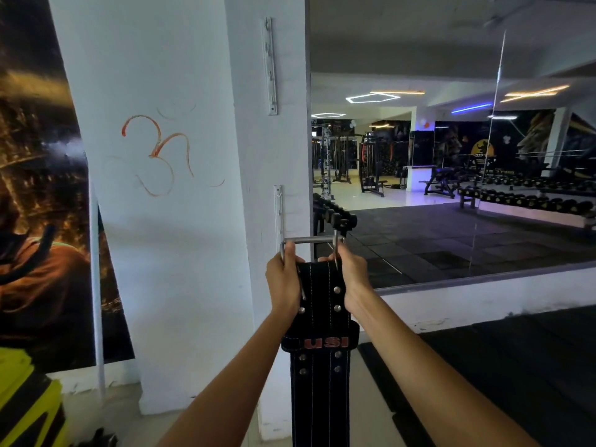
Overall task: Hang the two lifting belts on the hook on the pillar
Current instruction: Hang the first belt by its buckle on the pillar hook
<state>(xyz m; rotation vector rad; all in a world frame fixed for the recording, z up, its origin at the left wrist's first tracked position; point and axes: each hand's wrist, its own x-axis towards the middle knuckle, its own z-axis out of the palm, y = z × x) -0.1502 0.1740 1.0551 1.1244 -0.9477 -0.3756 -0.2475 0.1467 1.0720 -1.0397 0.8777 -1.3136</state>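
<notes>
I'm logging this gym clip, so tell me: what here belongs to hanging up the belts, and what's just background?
Part of the job:
- black lifting belt
- its metal buckle
- lower hook rail on the white pillar
- left hand, right hand

Just lying about:
- wall poster
- yellow object
- mirror
- upper hook rail

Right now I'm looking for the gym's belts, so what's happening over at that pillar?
A person is holding a black lifting belt up by its metal buckle, left hand and right hand gripping either side near the top. The buckle sits level with the lower hook rail on the white pillar, but whether it has caught a hook can't be told. Only one belt is in view; the rest of it hangs down.
</notes>
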